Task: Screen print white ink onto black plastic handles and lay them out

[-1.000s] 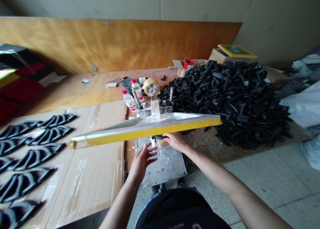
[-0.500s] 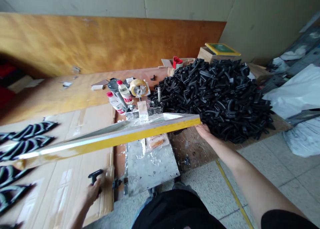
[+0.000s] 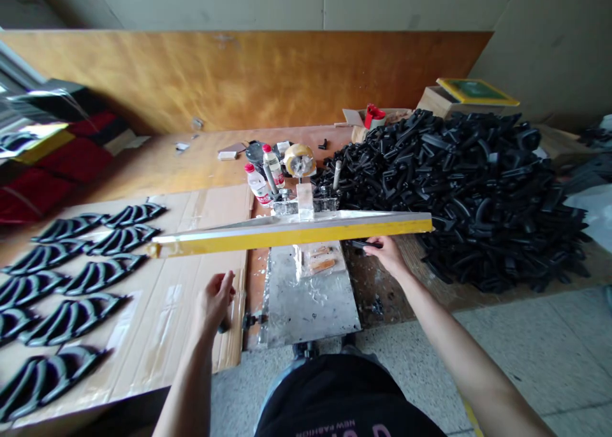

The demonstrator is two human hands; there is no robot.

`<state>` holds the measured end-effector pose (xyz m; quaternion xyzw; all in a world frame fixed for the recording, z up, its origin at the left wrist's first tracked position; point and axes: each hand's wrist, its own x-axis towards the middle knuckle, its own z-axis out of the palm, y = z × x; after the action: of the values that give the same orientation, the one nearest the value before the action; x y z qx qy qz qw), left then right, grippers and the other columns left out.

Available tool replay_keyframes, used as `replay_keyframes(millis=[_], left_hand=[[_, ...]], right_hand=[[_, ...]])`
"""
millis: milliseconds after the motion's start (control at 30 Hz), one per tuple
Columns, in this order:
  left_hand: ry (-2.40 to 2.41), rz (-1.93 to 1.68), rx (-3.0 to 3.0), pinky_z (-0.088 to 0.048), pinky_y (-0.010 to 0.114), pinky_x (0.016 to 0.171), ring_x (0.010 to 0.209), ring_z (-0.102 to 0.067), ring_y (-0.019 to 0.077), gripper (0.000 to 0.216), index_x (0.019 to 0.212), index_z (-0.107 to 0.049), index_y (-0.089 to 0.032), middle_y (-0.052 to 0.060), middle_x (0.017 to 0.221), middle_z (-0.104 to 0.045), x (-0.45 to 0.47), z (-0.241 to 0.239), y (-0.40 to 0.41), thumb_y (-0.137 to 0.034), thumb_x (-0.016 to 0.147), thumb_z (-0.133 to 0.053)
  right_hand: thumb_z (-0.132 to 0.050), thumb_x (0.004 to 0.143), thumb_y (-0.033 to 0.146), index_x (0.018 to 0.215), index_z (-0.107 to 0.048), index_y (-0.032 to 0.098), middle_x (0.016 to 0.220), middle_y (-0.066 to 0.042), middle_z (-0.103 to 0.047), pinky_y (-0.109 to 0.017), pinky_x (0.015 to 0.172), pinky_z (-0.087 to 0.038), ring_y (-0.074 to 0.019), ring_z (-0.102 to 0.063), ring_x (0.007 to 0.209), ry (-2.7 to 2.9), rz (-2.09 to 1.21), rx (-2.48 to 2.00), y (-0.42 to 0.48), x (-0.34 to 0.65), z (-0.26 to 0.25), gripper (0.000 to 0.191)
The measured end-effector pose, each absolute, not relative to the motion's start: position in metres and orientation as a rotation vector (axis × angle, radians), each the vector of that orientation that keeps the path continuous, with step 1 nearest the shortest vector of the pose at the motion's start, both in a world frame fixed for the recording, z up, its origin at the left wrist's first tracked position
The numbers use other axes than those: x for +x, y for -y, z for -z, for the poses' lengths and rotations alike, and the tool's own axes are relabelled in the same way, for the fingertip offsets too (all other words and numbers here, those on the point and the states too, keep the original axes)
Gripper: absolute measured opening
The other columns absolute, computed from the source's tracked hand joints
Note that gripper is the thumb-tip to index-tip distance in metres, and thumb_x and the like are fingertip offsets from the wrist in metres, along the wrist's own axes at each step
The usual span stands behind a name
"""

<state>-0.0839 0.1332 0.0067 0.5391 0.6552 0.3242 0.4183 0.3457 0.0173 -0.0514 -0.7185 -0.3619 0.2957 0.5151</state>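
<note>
My left hand is closed over the cardboard's right edge, fingers curled. A black plastic handle shows below it, mostly hidden by the hand. My right hand pinches a dark, elongated black plastic part under the right end of a long yellow-edged screen frame. The frame lies tilted across a clamp, above a paint-spattered metal plate. Beyond my right hand rises a big heap of black plastic parts.
Rows of black fan-shaped ribbed parts lie on cardboard at left. Behind the frame stand two red-capped bottles and a tape roll. Red and black boxes sit at far left. A yellow-framed green screen rests on a box.
The view has turned left. My right hand has left the frame's end and now holds a black part. The frame looks more level. My left hand has come nearer the metal plate.
</note>
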Motion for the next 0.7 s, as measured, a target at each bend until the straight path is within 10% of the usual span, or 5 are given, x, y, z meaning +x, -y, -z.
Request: replay_keyframes(millis=[267, 500, 700], left_hand=[[-1.031, -1.433, 1.255, -0.039, 0.019, 0.045, 0.047, -0.047, 0.0086, 0.039, 0.088, -0.065, -0.017, -0.003, 0.056, -0.053, -0.005, -0.106, -0.149, -0.054, 0.085, -0.054], [-1.07, -1.398, 1.367, -0.041, 0.02, 0.045, 0.049, -0.049, 0.01, 0.047, 0.078, -0.066, -0.016, 0.0, 0.057, -0.056, 0.0, -0.11, -0.147, -0.056, 0.09, -0.045], [-1.116, -1.359, 1.364, -0.044, 0.02, 0.048, 0.055, -0.054, 0.0101, 0.047, 0.087, -0.068, -0.016, 0.003, 0.077, -0.066, -0.002, -0.111, -0.143, -0.056, 0.09, -0.044]], right_hand=[[-0.066, 0.083, 0.014, 0.102, -0.074, 0.022, 0.103, -0.005, -0.071, -0.037, 0.093, -0.047, -0.0199, -0.06, 0.1, 1.775, -0.535, -1.556, -0.062, 0.238, 0.053, 0.023], [-0.059, 0.091, 0.023, 0.112, -0.072, 0.022, 0.102, -0.007, -0.07, -0.039, 0.093, -0.043, -0.0235, -0.056, 0.103, 2.103, -0.202, -1.711, -0.063, 0.23, 0.049, 0.025], [-0.061, 0.091, 0.04, 0.133, -0.058, 0.026, 0.14, -0.006, -0.055, -0.049, 0.112, -0.03, -0.0272, -0.04, 0.135, 2.315, -0.243, -1.533, -0.077, 0.212, 0.04, 0.044]])
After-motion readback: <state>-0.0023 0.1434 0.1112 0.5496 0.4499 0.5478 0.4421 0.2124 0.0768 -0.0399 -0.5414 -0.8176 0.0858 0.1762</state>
